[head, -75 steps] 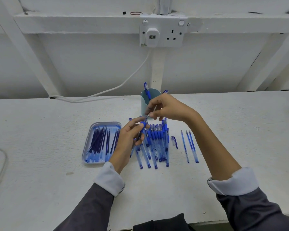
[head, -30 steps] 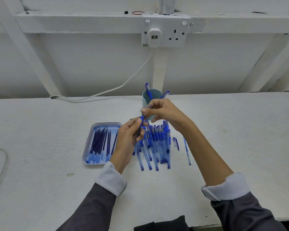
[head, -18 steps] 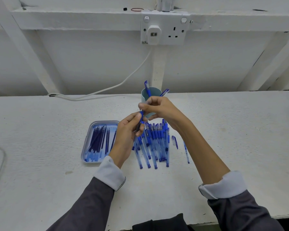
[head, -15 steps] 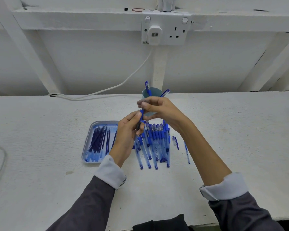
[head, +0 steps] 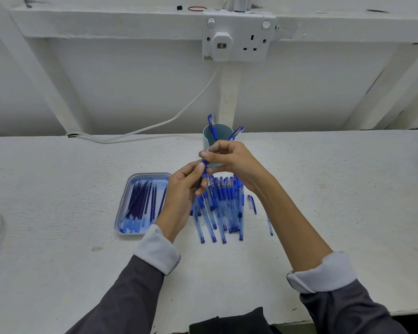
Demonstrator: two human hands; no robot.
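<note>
Both hands meet above the white table on one blue pen (head: 204, 170). My left hand (head: 182, 192) grips its lower part between thumb and fingers. My right hand (head: 229, 160) pinches its upper end; most of the pen is hidden by the fingers. Under the hands lies a row of several blue pen barrels (head: 223, 206). A grey-blue tray (head: 140, 233) at the left holds several dark blue refills (head: 140, 203). A teal cup (head: 217, 133) behind my right hand has two capped pens standing in it.
A loose pen cap (head: 251, 203) and a single pen barrel (head: 270, 225) lie right of the row. A wall socket with a white plug (head: 221, 44) sits above, and its cable (head: 155, 126) runs along the table's back edge. The table's front edge is near my sleeves.
The hands have drawn closer together on the pen and shifted slightly left. Fewer loose barrels show right of the row than 2.5 s ago; my right arm now crosses that spot.
</note>
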